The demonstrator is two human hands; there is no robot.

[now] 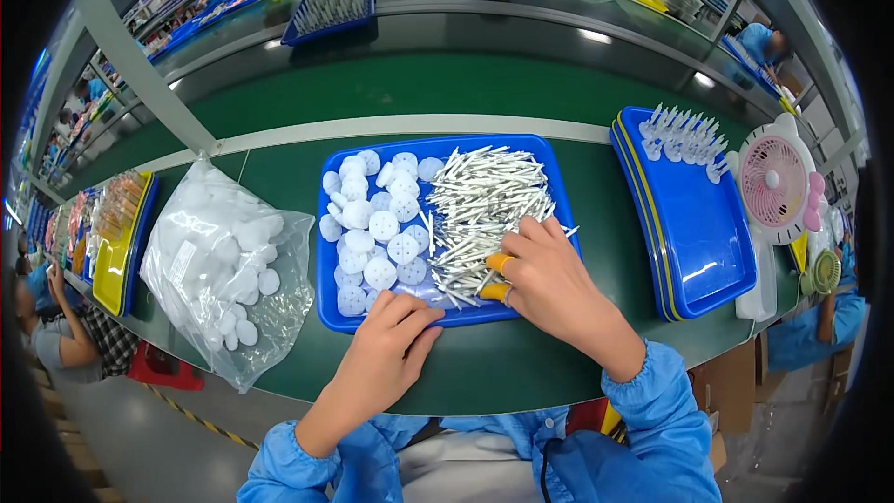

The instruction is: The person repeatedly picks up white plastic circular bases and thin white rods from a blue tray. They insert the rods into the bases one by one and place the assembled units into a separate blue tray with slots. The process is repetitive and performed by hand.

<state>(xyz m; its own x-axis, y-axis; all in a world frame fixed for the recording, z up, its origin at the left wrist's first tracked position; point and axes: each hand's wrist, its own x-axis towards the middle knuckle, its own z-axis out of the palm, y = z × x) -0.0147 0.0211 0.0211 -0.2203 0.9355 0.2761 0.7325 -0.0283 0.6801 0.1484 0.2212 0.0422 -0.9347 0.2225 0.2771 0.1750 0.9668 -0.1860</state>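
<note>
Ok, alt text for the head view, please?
The right hand, wearing yellow finger covers, is among slim white pieces in a blue tray; the left hand is at the tray's near edge, beside round white discs. A clear bag of discs lies left, stacked trays right.

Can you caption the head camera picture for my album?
Right hand at a heap of slim white sticks, left hand near round white discs, all at one blue tray.

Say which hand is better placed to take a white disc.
Left hand, likely: it sits close beside the white discs, while the right hand is down at the pile of white sticks.
</note>
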